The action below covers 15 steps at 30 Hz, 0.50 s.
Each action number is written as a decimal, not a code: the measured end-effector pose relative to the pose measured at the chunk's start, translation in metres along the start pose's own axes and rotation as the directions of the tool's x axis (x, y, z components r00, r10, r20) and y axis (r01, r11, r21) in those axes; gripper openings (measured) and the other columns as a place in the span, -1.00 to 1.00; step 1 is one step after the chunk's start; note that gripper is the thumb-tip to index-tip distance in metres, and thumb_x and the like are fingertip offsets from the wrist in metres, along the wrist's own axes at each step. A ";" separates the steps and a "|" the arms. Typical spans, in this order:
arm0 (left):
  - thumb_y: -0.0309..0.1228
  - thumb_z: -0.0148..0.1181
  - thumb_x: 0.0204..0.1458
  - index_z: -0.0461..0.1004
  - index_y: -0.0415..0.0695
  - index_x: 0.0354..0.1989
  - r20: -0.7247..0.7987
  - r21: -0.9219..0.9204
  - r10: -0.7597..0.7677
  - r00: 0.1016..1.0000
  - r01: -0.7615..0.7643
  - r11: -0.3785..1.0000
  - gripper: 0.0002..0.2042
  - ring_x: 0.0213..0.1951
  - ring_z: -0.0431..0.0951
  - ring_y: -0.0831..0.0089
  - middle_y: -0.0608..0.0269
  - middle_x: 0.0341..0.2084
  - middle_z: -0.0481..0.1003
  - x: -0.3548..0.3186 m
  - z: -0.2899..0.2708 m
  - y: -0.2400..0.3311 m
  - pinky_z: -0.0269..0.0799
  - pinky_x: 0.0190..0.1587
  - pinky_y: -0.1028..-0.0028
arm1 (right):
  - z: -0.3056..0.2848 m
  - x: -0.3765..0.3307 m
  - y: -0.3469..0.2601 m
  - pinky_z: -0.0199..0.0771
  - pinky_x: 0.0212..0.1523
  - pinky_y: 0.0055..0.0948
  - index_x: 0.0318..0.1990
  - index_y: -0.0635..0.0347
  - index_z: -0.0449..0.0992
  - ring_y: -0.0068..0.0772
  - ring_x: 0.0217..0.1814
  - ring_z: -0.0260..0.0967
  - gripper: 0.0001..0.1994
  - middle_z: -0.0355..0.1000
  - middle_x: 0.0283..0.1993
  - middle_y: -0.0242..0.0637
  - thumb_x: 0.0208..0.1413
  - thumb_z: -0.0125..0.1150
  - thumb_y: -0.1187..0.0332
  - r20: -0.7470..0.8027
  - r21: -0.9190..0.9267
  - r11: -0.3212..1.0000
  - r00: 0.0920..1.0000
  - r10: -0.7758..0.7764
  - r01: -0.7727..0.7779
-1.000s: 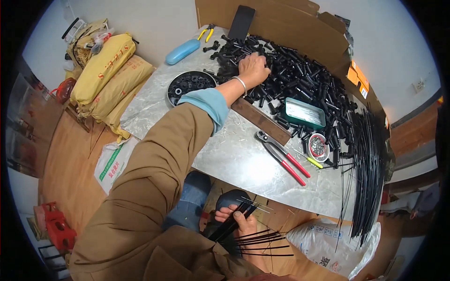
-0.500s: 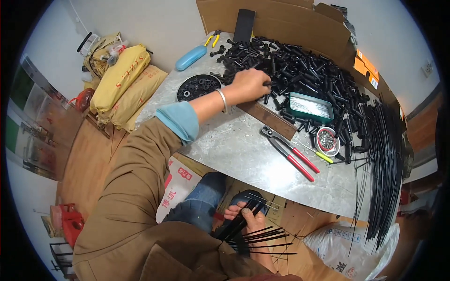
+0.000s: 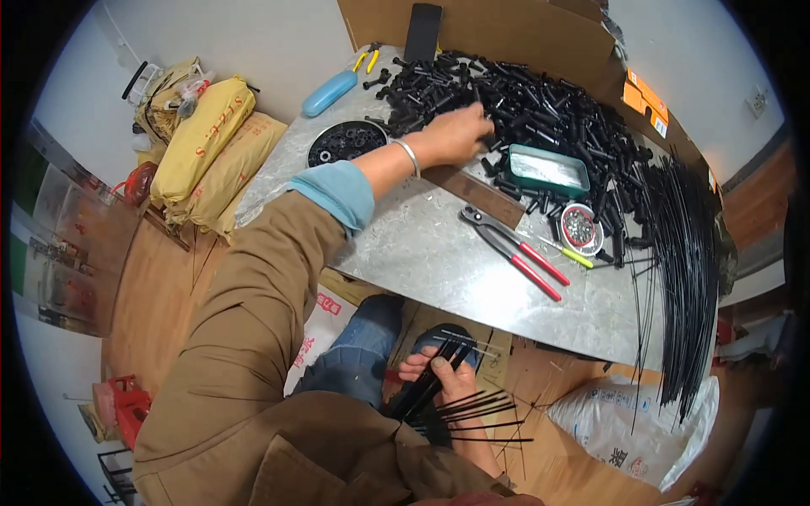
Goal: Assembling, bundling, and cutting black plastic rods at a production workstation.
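My left hand [image 3: 458,137], with a light bangle at its wrist, reaches over the near edge of a heap of short black bolt-like pieces [image 3: 540,110]. Its fingertips are smeared, so whether they grip a piece is unclear. Low over my lap, my right hand [image 3: 451,378] is closed around a bundle of thin black rods [image 3: 422,390]. The rods' ends fan out to the right below the hand. Just beneath my left hand lies a brown flat bar [image 3: 477,196]. A round tray of small black rings [image 3: 346,143] sits left of my left wrist.
Red-handled pincers [image 3: 519,257], a yellow-green-handled tool [image 3: 575,255], a cup of small metal bits [image 3: 580,226] and a green tin [image 3: 548,170] lie on the metal table [image 3: 405,253]. Long black rods [image 3: 688,287] overhang its right end. Cardboard [image 3: 523,34] walls the back.
My left hand has shifted slightly over the heap, and its fingers have changed pose. My right hand keeps its hold on the rods. The whole view has shifted a little.
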<state>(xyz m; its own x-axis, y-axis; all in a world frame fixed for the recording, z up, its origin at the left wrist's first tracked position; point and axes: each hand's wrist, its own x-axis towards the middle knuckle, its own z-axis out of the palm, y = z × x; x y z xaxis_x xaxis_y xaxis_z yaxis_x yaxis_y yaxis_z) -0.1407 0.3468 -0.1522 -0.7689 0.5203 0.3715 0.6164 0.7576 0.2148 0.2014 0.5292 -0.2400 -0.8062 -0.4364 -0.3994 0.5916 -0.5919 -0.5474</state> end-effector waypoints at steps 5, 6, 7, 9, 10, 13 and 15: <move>-0.18 0.32 -0.01 0.50 -0.21 -0.30 0.223 -0.676 -0.333 0.916 0.391 0.625 -0.68 -0.55 0.41 0.63 0.34 -0.59 0.47 -0.035 -0.039 0.054 0.37 -0.44 0.59 | -0.003 0.005 0.005 0.60 -0.20 -0.02 -0.03 0.32 0.28 -0.07 -0.23 0.50 -0.70 0.43 -0.22 -0.03 0.19 0.07 0.32 -0.052 -0.028 0.999 0.998 -0.035 0.034; -0.23 0.28 0.02 0.50 -0.23 -0.30 0.294 -0.707 -0.287 0.912 0.410 0.577 -0.72 -0.51 0.44 0.62 0.31 -0.54 0.50 -0.057 -0.056 0.075 0.40 -0.41 0.60 | 0.001 0.004 0.006 0.61 -0.23 -0.06 -0.06 0.29 0.28 -0.14 -0.25 0.49 -0.75 0.42 -0.22 -0.07 0.21 0.05 0.34 -0.046 -0.036 0.998 0.997 -0.061 0.059; -0.25 0.26 0.04 0.50 -0.25 -0.27 0.324 -0.762 -0.237 0.916 0.401 0.508 -0.72 -0.50 0.46 0.61 0.29 -0.53 0.51 -0.080 -0.056 0.090 0.41 -0.41 0.59 | 0.006 0.001 0.005 0.63 -0.24 -0.11 -0.08 0.27 0.28 -0.18 -0.27 0.49 -0.77 0.40 -0.25 -0.13 0.22 0.05 0.33 -0.075 -0.070 0.994 0.993 -0.093 0.088; -0.31 0.19 0.08 0.50 -0.31 -0.21 0.421 -0.812 -0.211 0.882 0.471 0.345 -0.72 -0.45 0.51 0.57 0.24 -0.50 0.52 -0.127 -0.059 0.116 0.44 -0.40 0.56 | 0.014 -0.002 0.007 0.64 -0.26 -0.24 -0.15 0.32 0.34 -0.28 -0.30 0.47 -0.83 0.40 -0.30 -0.17 0.23 0.03 0.39 -0.044 0.008 0.992 0.991 -0.125 0.125; -0.31 0.18 0.10 0.47 -0.33 -0.14 0.473 -0.812 -0.219 0.853 0.519 0.268 -0.70 -0.43 0.54 0.53 0.19 -0.46 0.54 -0.149 -0.060 0.127 0.47 -0.38 0.55 | 0.017 -0.005 0.006 0.64 -0.25 -0.24 -0.16 0.32 0.35 -0.30 -0.31 0.47 -0.83 0.39 -0.30 -0.19 0.23 0.05 0.38 -0.008 0.028 0.988 0.989 -0.149 0.149; -0.32 0.16 0.12 0.44 -0.33 -0.09 0.524 -0.833 -0.412 0.745 0.549 -0.066 -0.69 -0.38 0.56 0.47 0.12 -0.39 0.54 -0.216 -0.055 0.154 0.50 -0.34 0.53 | 0.030 -0.009 0.011 0.64 -0.25 -0.21 -0.17 0.28 0.37 -0.32 -0.31 0.48 -0.83 0.40 -0.32 -0.22 0.24 0.06 0.34 0.010 -0.012 0.992 0.992 -0.124 0.124; -0.35 0.14 0.14 0.44 -0.30 -0.09 0.512 -0.856 -0.488 0.707 0.468 -0.219 -0.73 -0.34 0.56 0.43 0.10 -0.35 0.54 -0.254 -0.040 0.164 0.50 -0.33 0.52 | 0.038 -0.010 0.016 0.65 -0.25 -0.19 -0.15 0.26 0.38 -0.32 -0.32 0.49 -0.82 0.42 -0.33 -0.24 0.25 0.03 0.32 0.030 -0.047 0.991 0.992 -0.126 0.127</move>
<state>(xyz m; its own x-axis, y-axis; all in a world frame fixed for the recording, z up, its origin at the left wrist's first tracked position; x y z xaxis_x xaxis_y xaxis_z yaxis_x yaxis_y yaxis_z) 0.1624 0.3235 -0.1754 -0.9313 0.2003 -0.3043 -0.3499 -0.2597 0.9001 0.2192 0.4981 -0.2169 -0.8739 -0.3783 -0.3052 0.4833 -0.6104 -0.6276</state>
